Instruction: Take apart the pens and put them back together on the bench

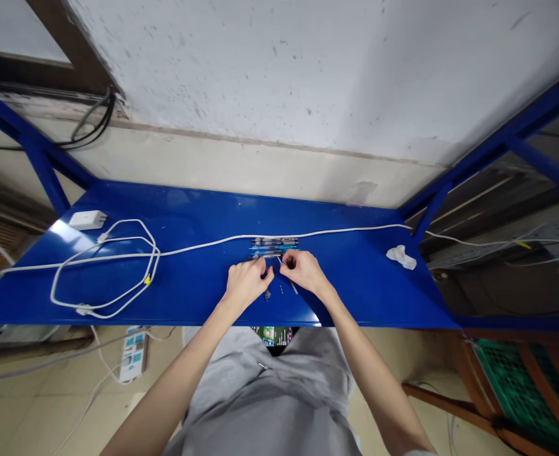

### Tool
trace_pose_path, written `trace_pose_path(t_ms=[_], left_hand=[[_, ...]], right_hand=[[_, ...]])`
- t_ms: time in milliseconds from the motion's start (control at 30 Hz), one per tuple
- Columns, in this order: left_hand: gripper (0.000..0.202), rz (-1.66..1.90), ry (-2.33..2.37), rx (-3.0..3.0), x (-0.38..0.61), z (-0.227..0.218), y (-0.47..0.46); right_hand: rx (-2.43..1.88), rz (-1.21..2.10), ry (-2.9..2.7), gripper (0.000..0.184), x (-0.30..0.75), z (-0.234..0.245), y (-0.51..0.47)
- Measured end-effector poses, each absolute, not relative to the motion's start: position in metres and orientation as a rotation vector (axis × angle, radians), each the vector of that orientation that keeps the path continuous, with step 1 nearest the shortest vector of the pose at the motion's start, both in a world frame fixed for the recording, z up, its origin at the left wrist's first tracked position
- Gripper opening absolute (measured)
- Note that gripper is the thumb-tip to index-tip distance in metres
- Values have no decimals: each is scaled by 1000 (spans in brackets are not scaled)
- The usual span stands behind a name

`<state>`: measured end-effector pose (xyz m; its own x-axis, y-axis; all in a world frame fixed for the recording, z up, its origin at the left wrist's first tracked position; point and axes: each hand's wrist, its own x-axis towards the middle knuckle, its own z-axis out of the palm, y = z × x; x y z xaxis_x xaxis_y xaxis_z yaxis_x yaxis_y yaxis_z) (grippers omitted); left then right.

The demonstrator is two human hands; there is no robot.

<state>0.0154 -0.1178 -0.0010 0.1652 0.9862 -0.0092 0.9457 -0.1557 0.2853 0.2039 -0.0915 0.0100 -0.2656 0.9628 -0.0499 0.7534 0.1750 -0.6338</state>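
Several pens (pixel 274 242) in grey and blue lie side by side in a short stack of rows on the blue table, just beyond my hands. My left hand (pixel 247 280) is at their near left side, its fingers curled and the thumb close to the index finger; what it holds, if anything, is hidden. My right hand (pixel 305 271) pinches a thin, light pen part (pixel 280 259) at the near right side of the row. Closer to me lie a small dark pen piece (pixel 267 295), a tiny piece (pixel 281 289) and a thin pale tube (pixel 294 288).
A white cable (pixel 203 245) runs across the blue table (pixel 189 212), passing behind the pens. At left are a coiled white cord (pixel 56 285) and a white adapter (pixel 87 220). A crumpled tissue (pixel 402 256) lies at right. A phone screen (pixel 270 335) shows below the front edge.
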Motion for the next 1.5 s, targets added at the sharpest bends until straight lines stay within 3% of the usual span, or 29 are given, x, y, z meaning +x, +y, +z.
trace_pose_path(t_ms=[900,1167,1500], left_hand=[[24,395,1866,2219,10,-7,-117],[23,372,1866,2224,12,-6,-117],[14,249,1715,2392,12,0,-115]], right_hand=[[-1585,831,-1934,6,199,-4,-93],[-1502,753,-1904,22,205,-17,-101],[-1467,621,-1952,12,199,-19,-108]])
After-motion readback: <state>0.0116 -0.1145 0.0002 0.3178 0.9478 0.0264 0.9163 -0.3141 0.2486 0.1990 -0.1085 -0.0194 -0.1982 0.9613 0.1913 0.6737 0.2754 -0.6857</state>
